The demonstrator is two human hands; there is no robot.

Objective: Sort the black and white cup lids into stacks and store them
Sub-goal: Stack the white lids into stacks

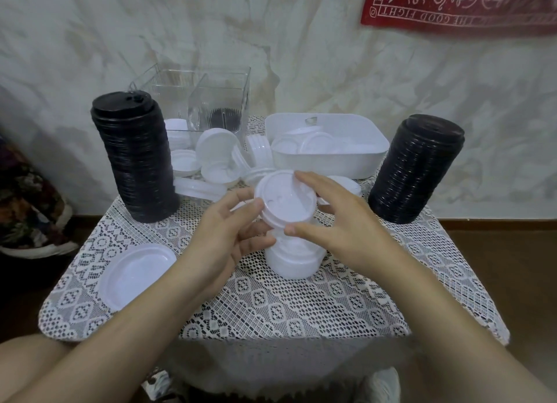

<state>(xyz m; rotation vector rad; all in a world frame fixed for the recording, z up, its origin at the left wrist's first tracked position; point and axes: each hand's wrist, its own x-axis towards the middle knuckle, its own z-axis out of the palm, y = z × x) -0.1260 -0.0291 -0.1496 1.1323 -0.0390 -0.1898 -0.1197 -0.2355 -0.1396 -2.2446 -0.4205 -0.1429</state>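
Two hands meet at the middle of the table, right over a short stack of white round plastic cup lids [297,259] standing on the white lace tablecloth [301,306]. The left hand [229,233] curls its fingers round the stack's left side, thumb up by the rim. The right hand [340,218] comes in from the other side and holds the top lid [286,199] between its thumb at the near edge and a fingertip on the far edge, with that lid sitting tilted. Either side, well apart from the hands, stand a tall left stack of black plastic lids [135,158] and a right stack of black plastic lids [416,170]. Just behind the hands lies a heap of loose white lids [217,161], and beyond it a white rectangular plastic bin [328,160] with more white lids inside. A clear square plastic container [217,98] holds a few black lids at the bottom. One single white lid [135,274] lies near the left forearm. On the wall, a red printed cloth [458,4] reads "THE GOOD FIGHT", its letters upside down from here; no writing on the lids can be read.
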